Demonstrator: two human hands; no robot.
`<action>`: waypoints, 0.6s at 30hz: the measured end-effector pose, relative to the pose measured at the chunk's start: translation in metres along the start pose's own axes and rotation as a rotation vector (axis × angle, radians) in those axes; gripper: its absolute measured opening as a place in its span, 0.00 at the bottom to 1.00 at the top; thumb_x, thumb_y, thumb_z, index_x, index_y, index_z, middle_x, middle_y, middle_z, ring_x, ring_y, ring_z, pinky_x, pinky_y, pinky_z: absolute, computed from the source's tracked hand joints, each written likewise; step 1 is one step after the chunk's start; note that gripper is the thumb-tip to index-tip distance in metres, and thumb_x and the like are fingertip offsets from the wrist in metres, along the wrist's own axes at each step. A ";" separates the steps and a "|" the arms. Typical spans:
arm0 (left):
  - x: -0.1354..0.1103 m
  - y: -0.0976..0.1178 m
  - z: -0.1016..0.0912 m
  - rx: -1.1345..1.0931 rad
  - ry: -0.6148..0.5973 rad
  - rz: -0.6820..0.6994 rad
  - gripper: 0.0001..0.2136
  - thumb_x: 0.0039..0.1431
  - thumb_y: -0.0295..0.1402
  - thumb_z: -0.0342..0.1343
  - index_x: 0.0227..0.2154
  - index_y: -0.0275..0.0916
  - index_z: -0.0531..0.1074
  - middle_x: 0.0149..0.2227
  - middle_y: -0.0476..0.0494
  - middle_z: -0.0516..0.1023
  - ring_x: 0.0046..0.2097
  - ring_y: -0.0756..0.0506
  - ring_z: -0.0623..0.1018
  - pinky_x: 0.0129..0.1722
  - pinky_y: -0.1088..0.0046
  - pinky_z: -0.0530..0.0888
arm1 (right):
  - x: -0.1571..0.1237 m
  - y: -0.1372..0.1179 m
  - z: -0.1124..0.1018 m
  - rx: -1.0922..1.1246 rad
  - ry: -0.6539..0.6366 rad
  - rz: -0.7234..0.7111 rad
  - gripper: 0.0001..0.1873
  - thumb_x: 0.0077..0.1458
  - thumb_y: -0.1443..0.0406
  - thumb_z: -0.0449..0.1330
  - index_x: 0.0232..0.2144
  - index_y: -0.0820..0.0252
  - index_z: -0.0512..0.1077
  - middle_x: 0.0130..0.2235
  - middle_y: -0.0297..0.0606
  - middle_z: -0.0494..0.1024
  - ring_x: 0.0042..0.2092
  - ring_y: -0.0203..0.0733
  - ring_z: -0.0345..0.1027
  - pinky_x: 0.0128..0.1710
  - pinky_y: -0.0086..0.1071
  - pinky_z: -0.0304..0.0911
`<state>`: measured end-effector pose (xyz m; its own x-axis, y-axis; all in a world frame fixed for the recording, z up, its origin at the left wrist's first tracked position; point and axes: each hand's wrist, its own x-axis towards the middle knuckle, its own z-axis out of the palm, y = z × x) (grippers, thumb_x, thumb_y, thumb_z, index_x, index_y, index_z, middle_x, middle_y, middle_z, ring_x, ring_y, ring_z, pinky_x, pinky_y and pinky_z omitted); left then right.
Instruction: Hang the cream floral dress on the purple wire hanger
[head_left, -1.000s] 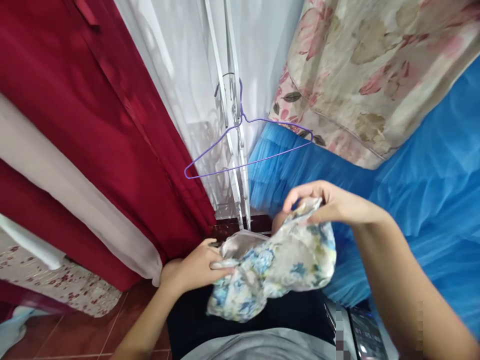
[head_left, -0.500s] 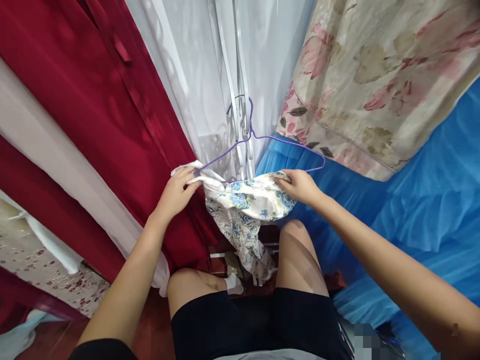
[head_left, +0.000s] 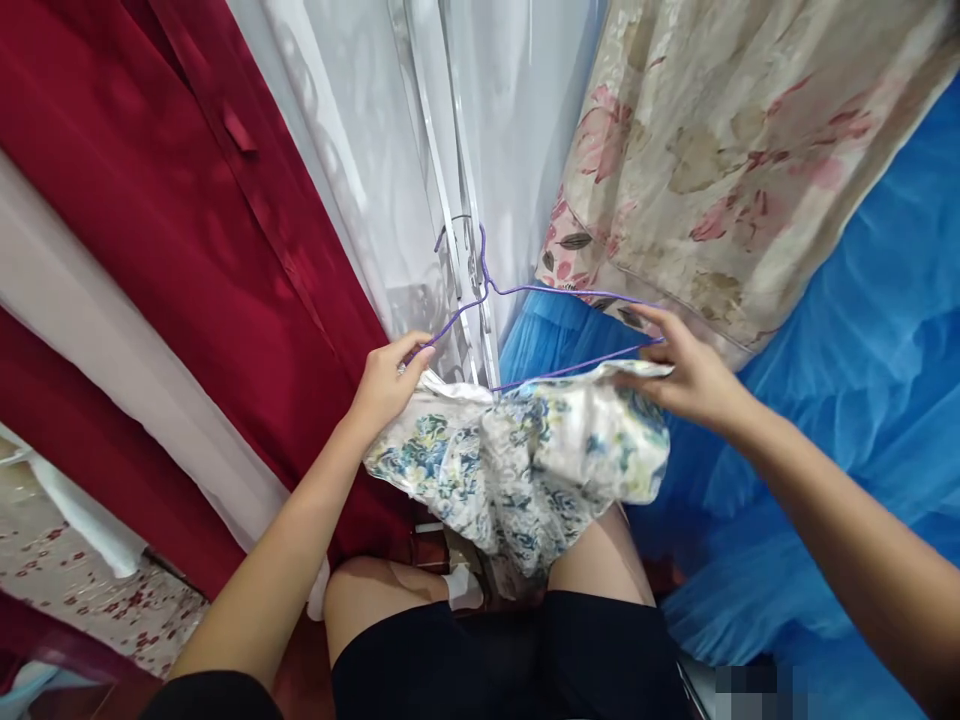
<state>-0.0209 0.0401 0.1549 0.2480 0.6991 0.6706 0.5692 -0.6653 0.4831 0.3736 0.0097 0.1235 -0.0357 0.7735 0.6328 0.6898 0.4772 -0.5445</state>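
A floral blue and white garment (head_left: 517, 455) is stretched between both hands just under a purple wire hanger (head_left: 525, 292), which hangs by its hook from a white frame (head_left: 469, 260). My left hand (head_left: 390, 382) is closed on the garment's left edge at the hanger's left tip. At the hanger's right end my right hand (head_left: 686, 370) pinches the garment's right edge, its fingers touching the wire. The cloth sags between the hands over my knees.
A dark red curtain (head_left: 187, 220) with a white band hangs at left, a sheer white curtain (head_left: 352, 150) behind the hanger. A floral quilt (head_left: 712, 150) and blue netting (head_left: 862, 380) fill the right side. Red tiled floor lies below left.
Both hands lifted the garment from my lap up to the hanger. It has spread wider, and the right hand has shifted out to the hanger's right end.
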 end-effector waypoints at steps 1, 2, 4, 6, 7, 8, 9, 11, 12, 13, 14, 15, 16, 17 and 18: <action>0.001 0.003 -0.002 0.029 -0.016 0.011 0.10 0.65 0.38 0.53 0.37 0.40 0.76 0.31 0.47 0.75 0.33 0.46 0.73 0.36 0.72 0.66 | 0.005 0.005 -0.006 -0.036 -0.006 -0.025 0.42 0.45 0.66 0.73 0.63 0.58 0.67 0.25 0.33 0.77 0.25 0.39 0.65 0.29 0.33 0.57; 0.003 0.007 -0.003 0.059 -0.029 0.021 0.10 0.65 0.38 0.53 0.34 0.40 0.75 0.30 0.48 0.73 0.33 0.46 0.72 0.36 0.72 0.65 | 0.011 0.010 -0.012 -0.079 -0.032 -0.064 0.38 0.49 0.67 0.71 0.62 0.58 0.68 0.27 0.36 0.79 0.26 0.40 0.67 0.30 0.34 0.58; 0.007 0.015 -0.005 0.102 -0.046 0.032 0.10 0.65 0.36 0.52 0.30 0.39 0.72 0.29 0.48 0.70 0.33 0.46 0.69 0.35 0.71 0.64 | 0.018 0.016 -0.019 -0.119 -0.007 -0.101 0.30 0.51 0.67 0.69 0.57 0.59 0.72 0.31 0.43 0.82 0.30 0.43 0.72 0.33 0.36 0.60; 0.010 0.019 -0.004 0.112 -0.046 0.037 0.10 0.64 0.34 0.51 0.27 0.39 0.70 0.30 0.48 0.69 0.33 0.46 0.69 0.35 0.70 0.63 | 0.020 0.020 -0.024 -0.044 0.026 -0.086 0.31 0.51 0.64 0.70 0.57 0.60 0.71 0.32 0.46 0.82 0.31 0.44 0.74 0.33 0.37 0.61; 0.011 0.019 -0.003 0.113 -0.043 0.040 0.10 0.64 0.33 0.51 0.27 0.39 0.70 0.30 0.48 0.69 0.33 0.46 0.69 0.35 0.70 0.63 | 0.020 0.021 -0.026 0.024 0.018 -0.066 0.35 0.51 0.62 0.70 0.60 0.61 0.69 0.31 0.47 0.82 0.30 0.43 0.73 0.32 0.37 0.61; 0.011 0.018 -0.001 0.116 -0.038 0.044 0.10 0.63 0.32 0.51 0.26 0.39 0.69 0.31 0.47 0.69 0.33 0.46 0.69 0.35 0.69 0.63 | 0.018 0.022 -0.027 0.097 -0.008 -0.043 0.40 0.51 0.59 0.69 0.63 0.63 0.65 0.29 0.47 0.81 0.28 0.41 0.71 0.30 0.37 0.60; 0.012 0.017 0.000 0.120 -0.031 0.049 0.10 0.63 0.32 0.50 0.25 0.39 0.68 0.31 0.47 0.68 0.33 0.46 0.69 0.36 0.69 0.64 | 0.017 0.023 -0.028 0.156 -0.049 -0.021 0.44 0.51 0.58 0.69 0.66 0.64 0.62 0.28 0.45 0.80 0.26 0.40 0.70 0.28 0.37 0.58; 0.012 0.014 0.003 0.135 -0.021 0.057 0.10 0.63 0.32 0.50 0.25 0.39 0.67 0.31 0.47 0.69 0.34 0.46 0.69 0.37 0.69 0.65 | 0.015 0.024 -0.029 0.187 -0.115 -0.002 0.45 0.51 0.58 0.68 0.67 0.65 0.61 0.27 0.43 0.79 0.25 0.39 0.69 0.27 0.35 0.58; 0.013 0.013 0.004 0.146 -0.020 0.061 0.11 0.63 0.32 0.50 0.24 0.39 0.66 0.32 0.47 0.69 0.34 0.46 0.70 0.38 0.69 0.66 | 0.016 0.024 -0.030 0.165 -0.125 -0.005 0.42 0.51 0.59 0.67 0.66 0.64 0.64 0.28 0.43 0.80 0.27 0.39 0.71 0.28 0.35 0.59; 0.013 0.012 0.005 0.160 -0.019 0.067 0.11 0.63 0.31 0.50 0.24 0.39 0.66 0.32 0.46 0.70 0.35 0.46 0.70 0.39 0.69 0.67 | 0.018 0.023 -0.031 0.140 -0.126 -0.014 0.38 0.51 0.61 0.66 0.64 0.63 0.67 0.32 0.44 0.82 0.30 0.40 0.73 0.30 0.34 0.61; 0.014 0.011 0.005 0.177 -0.012 0.075 0.11 0.63 0.31 0.50 0.24 0.39 0.66 0.33 0.46 0.70 0.36 0.46 0.71 0.40 0.69 0.68 | 0.020 0.021 -0.032 0.122 -0.119 -0.021 0.33 0.52 0.64 0.65 0.61 0.62 0.72 0.35 0.44 0.83 0.33 0.41 0.74 0.33 0.33 0.62; 0.014 0.011 0.003 0.195 0.004 0.085 0.10 0.63 0.31 0.50 0.25 0.39 0.67 0.34 0.46 0.71 0.37 0.45 0.72 0.42 0.68 0.68 | 0.024 0.018 -0.033 0.119 -0.110 -0.019 0.26 0.53 0.66 0.64 0.55 0.63 0.76 0.37 0.44 0.83 0.35 0.40 0.74 0.34 0.32 0.63; 0.014 0.010 0.001 0.212 0.034 0.095 0.10 0.63 0.32 0.50 0.26 0.39 0.68 0.36 0.45 0.72 0.40 0.45 0.73 0.44 0.68 0.69 | 0.028 0.015 -0.034 0.138 -0.110 0.002 0.20 0.54 0.68 0.63 0.50 0.65 0.79 0.37 0.43 0.83 0.34 0.38 0.74 0.33 0.30 0.62; 0.014 0.008 -0.002 0.227 0.080 0.100 0.09 0.63 0.32 0.51 0.27 0.39 0.70 0.40 0.43 0.73 0.43 0.44 0.74 0.47 0.67 0.70 | 0.032 0.011 -0.034 0.180 -0.128 0.046 0.14 0.56 0.69 0.62 0.44 0.68 0.81 0.35 0.43 0.83 0.33 0.36 0.73 0.33 0.29 0.61; 0.013 0.005 -0.007 0.236 0.143 0.096 0.08 0.63 0.33 0.52 0.29 0.39 0.71 0.44 0.42 0.73 0.47 0.43 0.74 0.49 0.67 0.70 | 0.037 0.007 -0.034 0.238 -0.155 0.110 0.11 0.57 0.68 0.62 0.39 0.70 0.81 0.33 0.42 0.83 0.31 0.34 0.72 0.32 0.28 0.61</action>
<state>-0.0199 0.0443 0.1701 0.2062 0.5806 0.7876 0.7193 -0.6356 0.2802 0.4018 0.0268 0.1620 -0.0928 0.8715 0.4815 0.5077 0.4574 -0.7301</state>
